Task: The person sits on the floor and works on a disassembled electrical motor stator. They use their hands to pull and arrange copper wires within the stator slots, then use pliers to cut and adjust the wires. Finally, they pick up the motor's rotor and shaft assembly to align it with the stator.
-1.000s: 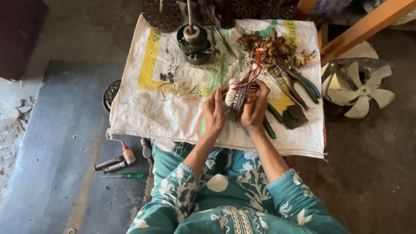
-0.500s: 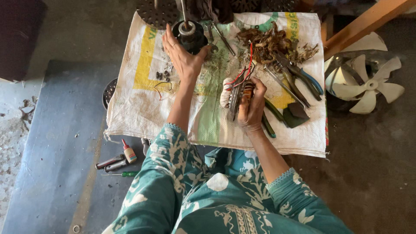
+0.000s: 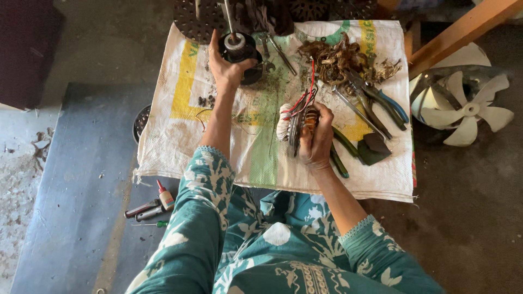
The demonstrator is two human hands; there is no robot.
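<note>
My right hand (image 3: 316,140) grips a fan motor stator (image 3: 297,123), a metal ring with copper and white windings and red wires rising from it, held on edge over the woven sack cloth (image 3: 180,125). My left hand (image 3: 224,64) is stretched to the far side of the cloth and closes around a black round motor housing (image 3: 243,50) with a steel shaft sticking up. The two hands are well apart.
A heap of old copper wire (image 3: 338,59), blue-handled pliers (image 3: 384,100), a green-handled tool (image 3: 340,158) and wrenches (image 3: 275,51) lie on the cloth. A white fan blade (image 3: 466,111) sits at right. Screwdrivers and a small glue bottle (image 3: 152,206) lie on the floor at left.
My left hand left the stator and reached forward to the black motor housing, now gripping it. My right hand alone keeps hold of the stator.
</note>
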